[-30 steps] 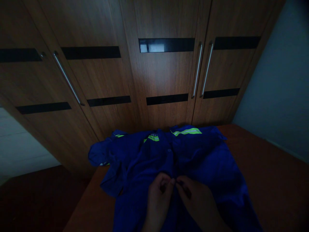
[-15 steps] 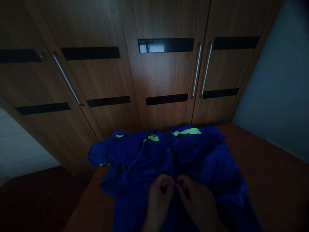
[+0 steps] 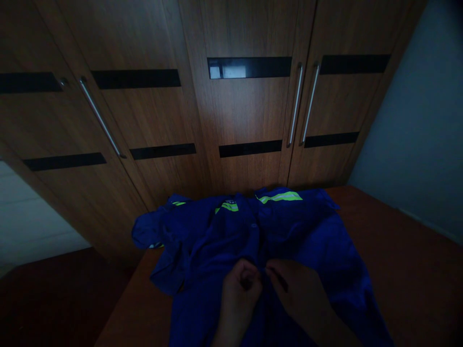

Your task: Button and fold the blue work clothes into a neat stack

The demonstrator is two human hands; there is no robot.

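Note:
A dark blue work jacket (image 3: 213, 250) with yellow-green reflective strips lies spread out, its front placket running up the middle past a button. Along that placket my left hand (image 3: 244, 284) is closed, thumb and fingers pinching the jacket's front edge. Close beside it, my right hand (image 3: 294, 284) pinches the cloth on the other side of the opening. A narrow gap parts the fingertips. Dim light hides the exact bit of cloth or button between them.
The jacket rests on a reddish-brown wooden surface (image 3: 390, 250). Behind it rises a wooden wardrobe (image 3: 249, 111) with metal handles and dark strips. A pale wall (image 3: 415, 120) stands at right; white panelling (image 3: 29, 221) shows at left.
The fingertips have drawn slightly apart. My right hand has shifted a little to the right and turned, with more forearm showing. The jacket's upper part lies as before.

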